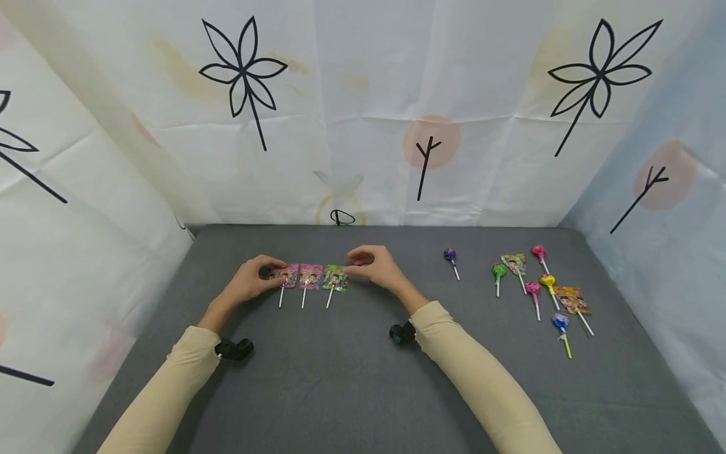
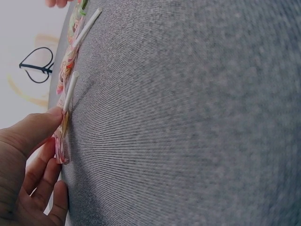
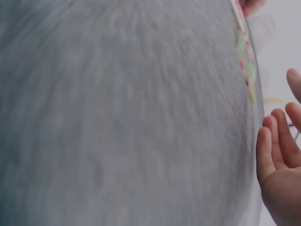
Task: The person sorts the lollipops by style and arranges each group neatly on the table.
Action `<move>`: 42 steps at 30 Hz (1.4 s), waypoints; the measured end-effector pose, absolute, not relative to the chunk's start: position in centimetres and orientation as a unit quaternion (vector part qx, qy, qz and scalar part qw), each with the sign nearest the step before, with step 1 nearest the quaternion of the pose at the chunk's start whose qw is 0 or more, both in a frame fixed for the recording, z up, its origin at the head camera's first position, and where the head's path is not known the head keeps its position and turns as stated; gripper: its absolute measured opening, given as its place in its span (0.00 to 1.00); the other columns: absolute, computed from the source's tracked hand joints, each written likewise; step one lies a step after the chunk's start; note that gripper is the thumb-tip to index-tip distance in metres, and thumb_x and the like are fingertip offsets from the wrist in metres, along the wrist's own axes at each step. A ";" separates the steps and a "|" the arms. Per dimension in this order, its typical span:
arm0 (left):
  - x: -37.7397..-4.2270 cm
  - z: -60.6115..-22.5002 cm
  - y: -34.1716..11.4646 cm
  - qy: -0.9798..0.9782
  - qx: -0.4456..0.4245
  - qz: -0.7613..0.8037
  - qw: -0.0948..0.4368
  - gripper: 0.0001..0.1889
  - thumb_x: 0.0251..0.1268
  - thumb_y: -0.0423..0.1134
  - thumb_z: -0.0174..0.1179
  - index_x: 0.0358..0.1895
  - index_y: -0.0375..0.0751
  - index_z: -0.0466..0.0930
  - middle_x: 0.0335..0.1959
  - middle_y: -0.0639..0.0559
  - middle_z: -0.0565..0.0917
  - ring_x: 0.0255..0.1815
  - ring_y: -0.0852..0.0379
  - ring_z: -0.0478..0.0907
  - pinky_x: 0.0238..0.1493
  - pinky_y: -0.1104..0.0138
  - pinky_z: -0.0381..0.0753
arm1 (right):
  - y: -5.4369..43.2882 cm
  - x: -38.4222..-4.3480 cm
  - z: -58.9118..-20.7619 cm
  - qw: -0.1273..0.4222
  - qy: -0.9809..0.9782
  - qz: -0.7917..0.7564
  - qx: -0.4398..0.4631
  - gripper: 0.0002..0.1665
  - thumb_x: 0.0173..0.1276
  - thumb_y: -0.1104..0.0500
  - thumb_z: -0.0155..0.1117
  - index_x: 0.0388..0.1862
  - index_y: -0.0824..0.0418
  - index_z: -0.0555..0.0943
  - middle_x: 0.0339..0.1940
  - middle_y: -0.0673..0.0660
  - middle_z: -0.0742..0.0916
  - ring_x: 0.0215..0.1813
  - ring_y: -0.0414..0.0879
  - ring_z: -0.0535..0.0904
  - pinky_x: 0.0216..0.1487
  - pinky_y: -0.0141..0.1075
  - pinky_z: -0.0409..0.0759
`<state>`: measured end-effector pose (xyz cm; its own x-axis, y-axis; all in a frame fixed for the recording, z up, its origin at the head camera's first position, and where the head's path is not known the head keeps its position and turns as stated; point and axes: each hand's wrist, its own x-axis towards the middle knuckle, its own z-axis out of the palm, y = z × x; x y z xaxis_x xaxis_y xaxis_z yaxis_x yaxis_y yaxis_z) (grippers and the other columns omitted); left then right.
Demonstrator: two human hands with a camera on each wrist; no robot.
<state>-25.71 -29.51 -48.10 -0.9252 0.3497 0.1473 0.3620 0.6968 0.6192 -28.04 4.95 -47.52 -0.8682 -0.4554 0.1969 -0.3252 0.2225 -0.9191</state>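
Note:
Three lollipops in flat square wrappers lie in a row, sticks toward the person. The left one is a pink-wrapped lollipop (image 1: 288, 275), beside it a second pink one (image 1: 310, 276), then a green-wrapped lollipop (image 1: 335, 278). My left hand (image 1: 253, 279) pinches the left pink wrapper at its outer edge; in the left wrist view the thumb (image 2: 44, 123) lies on the front and the fingers behind. At the row's other end my right hand (image 1: 379, 268) has its fingertips by the green wrapper's edge. The right wrist view shows that hand's fingers (image 3: 277, 146) loosely extended, holding nothing.
On the right of the grey table (image 1: 340, 391) several lollipops lie scattered: a purple one (image 1: 450, 254), a green ball (image 1: 498, 270), a yellow one (image 1: 547, 280), a blue one (image 1: 560, 321) and an orange flat-wrapped one (image 1: 571, 299). A white patterned cloth (image 1: 363, 82) hangs behind.

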 end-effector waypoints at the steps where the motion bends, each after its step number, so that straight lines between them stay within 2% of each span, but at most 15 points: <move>1: -25.7 -48.1 -29.5 -0.921 -0.195 -0.338 0.009 0.19 0.67 0.39 0.70 0.56 0.32 0.84 0.54 0.36 0.80 0.57 0.37 0.75 0.57 0.40 0.69 | 5.4 -28.0 -47.4 0.059 0.775 -0.576 -0.254 0.22 0.66 0.67 0.74 0.55 0.76 0.81 0.53 0.70 0.84 0.52 0.58 0.82 0.53 0.45 0.79; 10: -25.6 -48.0 -29.5 -0.920 -0.197 -0.338 0.009 0.19 0.67 0.39 0.70 0.56 0.32 0.84 0.53 0.37 0.80 0.56 0.37 0.75 0.56 0.41 0.70 | 9.7 -27.3 -47.0 0.061 0.761 -0.592 -0.259 0.21 0.68 0.67 0.71 0.56 0.78 0.79 0.53 0.72 0.84 0.52 0.60 0.83 0.51 0.43 0.80; 18: -25.7 -48.1 -29.7 -0.920 -0.196 -0.339 0.007 0.18 0.67 0.39 0.70 0.56 0.33 0.84 0.53 0.37 0.81 0.56 0.37 0.75 0.55 0.40 0.70 | 14.8 -26.2 -45.8 0.061 0.767 -0.595 -0.231 0.21 0.69 0.66 0.71 0.57 0.76 0.80 0.52 0.67 0.86 0.52 0.56 0.84 0.49 0.37 0.81; 25: -25.7 -48.0 -29.7 -0.920 -0.198 -0.339 0.006 0.19 0.67 0.39 0.70 0.56 0.33 0.84 0.53 0.37 0.80 0.56 0.37 0.75 0.56 0.40 0.69 | 21.0 -25.2 -44.8 0.023 0.773 -0.597 -0.215 0.20 0.71 0.68 0.68 0.58 0.77 0.79 0.53 0.71 0.84 0.51 0.46 0.84 0.49 0.36 0.80; 31: -25.7 -48.1 -29.7 -0.920 -0.194 -0.339 0.007 0.18 0.67 0.38 0.71 0.56 0.33 0.84 0.53 0.37 0.81 0.56 0.38 0.75 0.56 0.41 0.70 | 26.0 -23.8 -44.4 -0.002 0.788 -0.587 -0.184 0.20 0.72 0.66 0.67 0.58 0.78 0.78 0.53 0.74 0.83 0.50 0.42 0.84 0.48 0.33 0.80; 37: -25.8 -47.9 -29.8 -0.920 -0.195 -0.340 0.006 0.19 0.67 0.39 0.71 0.56 0.33 0.84 0.53 0.37 0.80 0.56 0.37 0.75 0.56 0.40 0.69 | 29.9 -22.5 -44.7 -0.023 0.816 -0.558 -0.151 0.21 0.72 0.64 0.68 0.58 0.77 0.79 0.52 0.73 0.84 0.48 0.39 0.85 0.47 0.28 0.79; 42: -25.8 -48.0 -29.8 -0.920 -0.194 -0.340 0.002 0.19 0.67 0.39 0.70 0.57 0.32 0.83 0.54 0.36 0.80 0.57 0.36 0.74 0.57 0.40 0.69 | 32.4 -21.3 -44.6 -0.036 0.832 -0.536 -0.140 0.21 0.72 0.64 0.68 0.59 0.76 0.79 0.53 0.66 0.86 0.49 0.35 0.84 0.47 0.26 0.78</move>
<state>-25.84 -29.77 -48.05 -0.9245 0.3561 0.1364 0.3593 0.6935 0.6245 -21.29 32.37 -44.60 -0.9583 -0.1944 0.2095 -0.2710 0.3859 -0.8818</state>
